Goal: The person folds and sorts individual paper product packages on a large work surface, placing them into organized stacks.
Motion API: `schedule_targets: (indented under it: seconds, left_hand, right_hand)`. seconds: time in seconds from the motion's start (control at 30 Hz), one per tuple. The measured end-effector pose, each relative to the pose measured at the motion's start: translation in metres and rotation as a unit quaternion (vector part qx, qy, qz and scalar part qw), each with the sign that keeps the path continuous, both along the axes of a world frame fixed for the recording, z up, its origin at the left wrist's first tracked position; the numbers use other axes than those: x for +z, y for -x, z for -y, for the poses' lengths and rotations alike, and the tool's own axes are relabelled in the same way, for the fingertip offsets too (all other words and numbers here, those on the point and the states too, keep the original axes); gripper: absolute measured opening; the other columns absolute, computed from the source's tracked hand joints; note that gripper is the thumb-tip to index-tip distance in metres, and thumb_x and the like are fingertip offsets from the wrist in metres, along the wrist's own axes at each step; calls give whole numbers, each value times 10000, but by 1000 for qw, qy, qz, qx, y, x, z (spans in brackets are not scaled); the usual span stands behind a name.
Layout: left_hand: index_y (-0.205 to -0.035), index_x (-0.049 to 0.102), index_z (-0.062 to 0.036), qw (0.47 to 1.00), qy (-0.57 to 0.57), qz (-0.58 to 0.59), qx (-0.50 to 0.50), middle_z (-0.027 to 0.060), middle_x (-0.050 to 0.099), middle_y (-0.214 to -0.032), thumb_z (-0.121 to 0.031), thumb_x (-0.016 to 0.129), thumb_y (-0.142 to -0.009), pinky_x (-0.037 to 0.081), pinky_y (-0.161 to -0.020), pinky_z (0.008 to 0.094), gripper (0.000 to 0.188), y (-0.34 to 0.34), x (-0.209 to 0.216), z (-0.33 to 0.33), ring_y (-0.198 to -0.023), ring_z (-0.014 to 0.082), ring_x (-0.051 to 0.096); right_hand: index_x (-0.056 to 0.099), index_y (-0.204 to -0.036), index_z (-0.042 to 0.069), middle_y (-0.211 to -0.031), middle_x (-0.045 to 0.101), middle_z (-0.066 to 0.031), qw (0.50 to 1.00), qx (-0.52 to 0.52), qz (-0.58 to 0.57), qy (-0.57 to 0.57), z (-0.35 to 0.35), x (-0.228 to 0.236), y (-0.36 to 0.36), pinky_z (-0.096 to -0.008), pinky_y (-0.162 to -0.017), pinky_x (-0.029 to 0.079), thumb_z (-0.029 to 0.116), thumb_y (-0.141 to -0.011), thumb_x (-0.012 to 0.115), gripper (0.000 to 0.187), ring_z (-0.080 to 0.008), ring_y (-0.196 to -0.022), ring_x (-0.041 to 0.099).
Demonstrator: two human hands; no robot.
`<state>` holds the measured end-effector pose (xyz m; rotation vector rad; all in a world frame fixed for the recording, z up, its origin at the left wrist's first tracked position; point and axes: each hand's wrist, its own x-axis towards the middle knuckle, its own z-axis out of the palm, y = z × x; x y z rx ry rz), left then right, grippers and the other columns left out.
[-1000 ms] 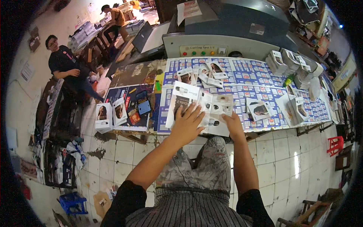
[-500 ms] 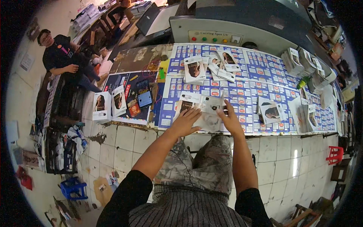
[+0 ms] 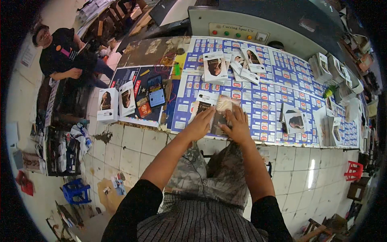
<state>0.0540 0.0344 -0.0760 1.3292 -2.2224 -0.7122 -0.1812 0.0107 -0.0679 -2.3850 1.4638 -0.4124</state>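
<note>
A printed leaflet [image 3: 205, 98] with white and dark panels lies at the table's front edge, between my hands. My left hand [image 3: 201, 124] rests flat on its left part, fingers stretched forward. My right hand [image 3: 238, 126] lies on its right part, fingers spread and pressing down. A crumpled-looking cream patch [image 3: 224, 103] shows just beyond the right fingertips; I cannot tell whether it is paper or cloth. A stack of similar leaflets [image 3: 214, 67] sits beyond my hands, with several loose leaflets [image 3: 250, 60] beside it.
Blue printed sheets [image 3: 262, 94] cover the table. Leaflet piles stand at the left [image 3: 107, 105] and far right [image 3: 322, 66], with a phone [image 3: 156, 90] by the left ones. A grey machine [image 3: 238, 30] borders the back. A person [image 3: 60, 54] stands at left.
My right hand has moved left and down onto the leaflet, closer to my left hand. The leaflet's raised right part is folded over, and the cream patch has appeared.
</note>
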Motion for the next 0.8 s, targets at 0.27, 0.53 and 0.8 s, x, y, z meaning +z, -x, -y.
schedule_targets:
  seconds: [0.27, 0.53, 0.8]
  left_hand:
    - [-1399, 519, -27, 997, 56, 62, -2, 196, 331, -1563, -279, 583, -985, 300, -1162, 466, 488, 1, -8, 2, -1446, 359, 318]
    - [-1451, 450, -49, 995, 48, 88, 11, 182, 360, -1545, -274, 544, -997, 299, -1162, 459, 515, 2, -4, 0, -1437, 343, 333]
    - [-1535, 253, -25, 997, -31, 59, 47, 193, 380, -1534, -213, 441, -1028, 282, -1176, 440, 572, 14, 11, -2, -1421, 348, 353]
  right_hand:
    - [509, -1394, 59, -1521, 347, -251, 992, 5, 90, 89, 12, -17, 16, -528, -1138, 311, 282, -890, 657, 571, -456, -1388, 337]
    - [449, -1457, 112, -1553, 315, -223, 995, 11, 56, 83, -8, 25, 5, -584, -1148, 263, 405, -797, 763, 787, -449, -1417, 308]
    - [398, -1459, 40, -1483, 416, -239, 994, -14, 108, 32, -44, 23, 11, -517, -1114, 351, 289, -802, 757, 788, -401, -1371, 405]
